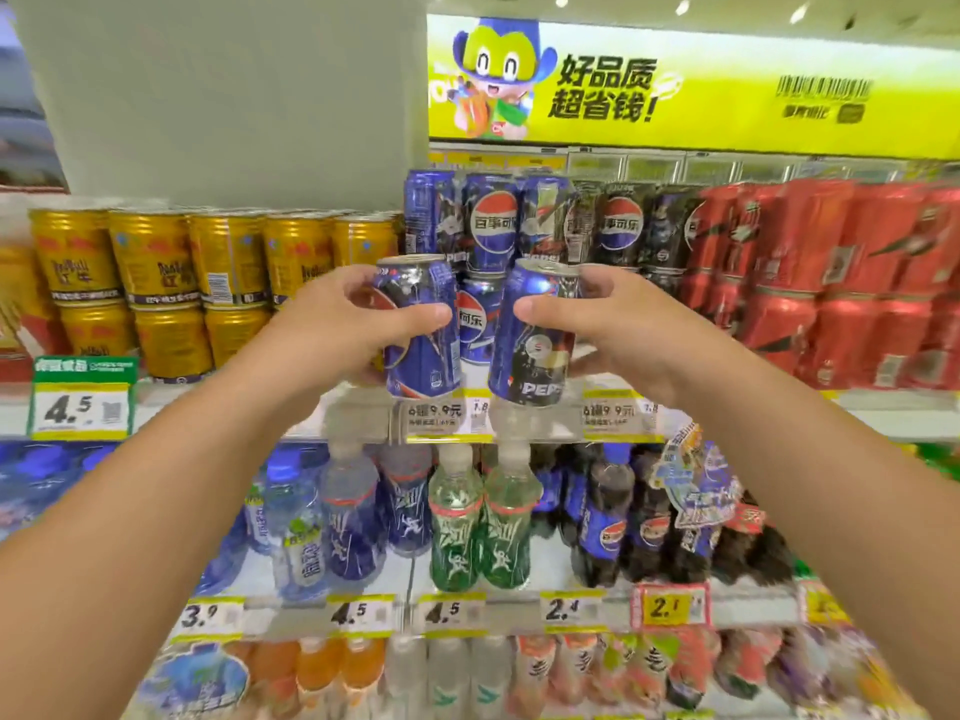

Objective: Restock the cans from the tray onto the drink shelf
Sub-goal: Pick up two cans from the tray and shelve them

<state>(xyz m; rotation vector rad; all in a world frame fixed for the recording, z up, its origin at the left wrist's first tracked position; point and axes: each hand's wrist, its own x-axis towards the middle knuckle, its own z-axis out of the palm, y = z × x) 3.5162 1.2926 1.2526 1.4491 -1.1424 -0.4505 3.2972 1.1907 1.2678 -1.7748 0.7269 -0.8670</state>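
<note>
My left hand (337,324) grips a blue Pepsi can (423,350), held upright just in front of the drink shelf's front edge (519,423). My right hand (618,324) grips a second blue Pepsi can (535,350), tilted slightly, beside the first. Behind both cans, blue Pepsi cans (488,220) are stacked two high on the shelf, with one lower can (478,324) showing between my two. The tray is out of view.
Gold Red Bull cans (156,262) fill the shelf to the left, black Pepsi cans (623,226) and red can packs (831,283) to the right. Bottled drinks (457,527) stand on the shelf below. A white pillar (223,96) and a yellow banner (727,90) are above.
</note>
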